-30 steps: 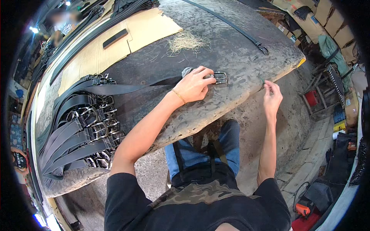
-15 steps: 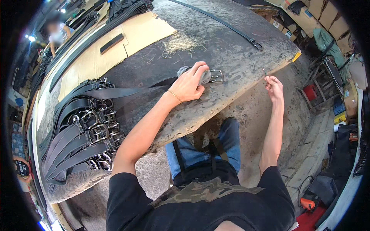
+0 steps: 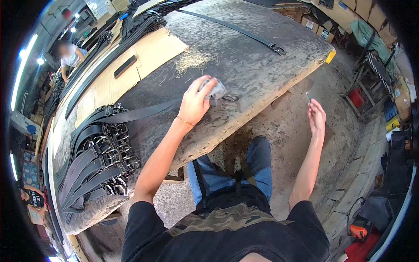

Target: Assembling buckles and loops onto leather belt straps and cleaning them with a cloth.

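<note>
— Black straps with metal buckles are heaped at the left end of the worn workbench; one black strap runs out of that heap toward the middle. See where it ends?

— Under the left hand. That hand is curled down over a grey lump, maybe a rag or pad, pressing it on the strap's end just beside the metal buckle. A second ago the palm lay flatter over the buckle; now the fingers have bunched up on the pad.

— And the right hand?

— It has come away from the bench edge and lifted clear over the floor, well apart from the strap. Fingers pressed together in a pinch on a thin sliver, perhaps a needle or pin; too small to tell.

— So the pull looks finished?

— My guess: the right hand has drawn something out while the left pins the work down.
</note>
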`<state>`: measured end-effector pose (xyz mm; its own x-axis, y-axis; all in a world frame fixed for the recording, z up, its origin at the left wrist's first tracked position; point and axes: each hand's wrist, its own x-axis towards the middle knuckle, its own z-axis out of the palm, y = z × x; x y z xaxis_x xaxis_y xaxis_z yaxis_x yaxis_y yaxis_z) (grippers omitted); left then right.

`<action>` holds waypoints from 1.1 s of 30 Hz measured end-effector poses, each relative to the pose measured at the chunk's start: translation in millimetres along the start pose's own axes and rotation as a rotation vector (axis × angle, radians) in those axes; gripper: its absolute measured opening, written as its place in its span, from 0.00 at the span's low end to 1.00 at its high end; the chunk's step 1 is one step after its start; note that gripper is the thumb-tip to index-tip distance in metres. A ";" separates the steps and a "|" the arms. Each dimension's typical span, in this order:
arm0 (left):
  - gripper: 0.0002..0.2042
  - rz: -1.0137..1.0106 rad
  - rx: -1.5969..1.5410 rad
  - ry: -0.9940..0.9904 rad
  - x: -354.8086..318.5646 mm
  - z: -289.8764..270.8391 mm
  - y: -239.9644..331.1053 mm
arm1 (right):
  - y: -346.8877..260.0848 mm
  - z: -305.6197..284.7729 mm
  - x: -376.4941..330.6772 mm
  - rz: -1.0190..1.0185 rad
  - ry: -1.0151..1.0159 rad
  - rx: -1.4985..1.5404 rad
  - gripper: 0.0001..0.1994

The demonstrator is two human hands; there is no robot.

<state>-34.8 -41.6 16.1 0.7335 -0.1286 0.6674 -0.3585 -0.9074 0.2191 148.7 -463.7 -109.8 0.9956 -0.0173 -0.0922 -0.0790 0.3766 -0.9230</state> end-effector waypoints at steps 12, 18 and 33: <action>0.15 -0.046 0.096 -0.092 121.1 206.2 111.4 | -8.8 -120.3 -55.2 -0.024 0.285 -0.180 0.14; 0.14 0.059 -0.670 -0.219 89.8 221.5 154.1 | -60.9 -151.5 -49.2 -0.222 0.404 -0.450 0.10; 0.13 -0.972 -0.442 -0.262 -222.2 78.9 99.2 | -135.8 139.6 38.9 -0.547 -0.765 -1.184 0.11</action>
<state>-187.8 -134.7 -166.7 0.8962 0.4349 -0.0883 0.3017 -0.4512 0.8399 205.2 -386.3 64.1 0.6716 0.7079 0.2187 0.6759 -0.4643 -0.5723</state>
